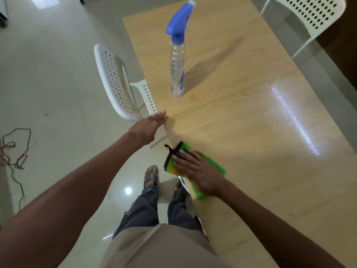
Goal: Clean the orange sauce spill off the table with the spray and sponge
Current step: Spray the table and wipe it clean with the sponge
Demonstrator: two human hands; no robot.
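Right hand [197, 171] flat, fingers straight and spread, pressing green sponge [216, 165] on table [251, 132] at its near left edge; sponge has black trim and an orange smear. Left hand [148, 128] rests on table's left edge, fingers relaxed, holding nothing. Spray bottle [177, 60] upright farther along table, faint orange stain [193, 96] just beside its base. White chair [117, 84] left of table.

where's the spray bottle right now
In the head view the spray bottle stands upright on the table near its left edge, beyond the left hand.
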